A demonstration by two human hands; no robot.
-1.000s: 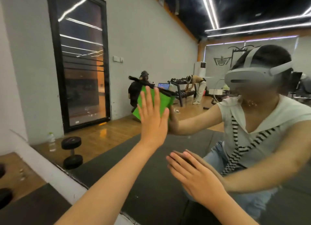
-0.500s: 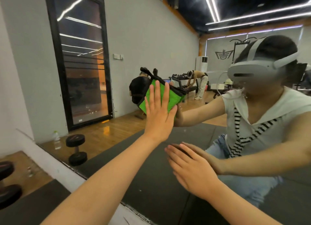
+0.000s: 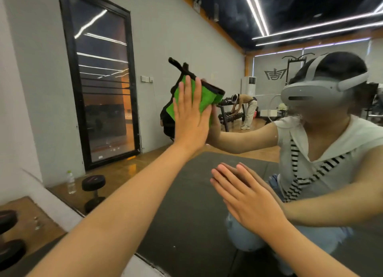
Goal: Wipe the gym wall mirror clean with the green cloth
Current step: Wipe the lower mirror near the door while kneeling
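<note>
The wall mirror [image 3: 207, 54] fills most of the view and reflects the gym and me. My left hand [image 3: 189, 119] presses the green cloth [image 3: 204, 97] with black edging flat against the glass, fingers straight and pointing up. The cloth shows above and to the right of the fingers. Lower down, my right hand [image 3: 246, 198] lies flat on the mirror with straight fingers, holding nothing.
The mirror's bottom edge [image 3: 68, 204] runs along a white ledge at lower left. Dark dumbbells [image 3: 8, 243] sit on the wooden floor at far left. In the reflection are a dumbbell [image 3: 94, 191], a water bottle [image 3: 71, 182], a dark door and people at a rack.
My left hand has slid the cloth upward and slightly right across the glass. The right hand has stayed flat on the mirror in about the same place.
</note>
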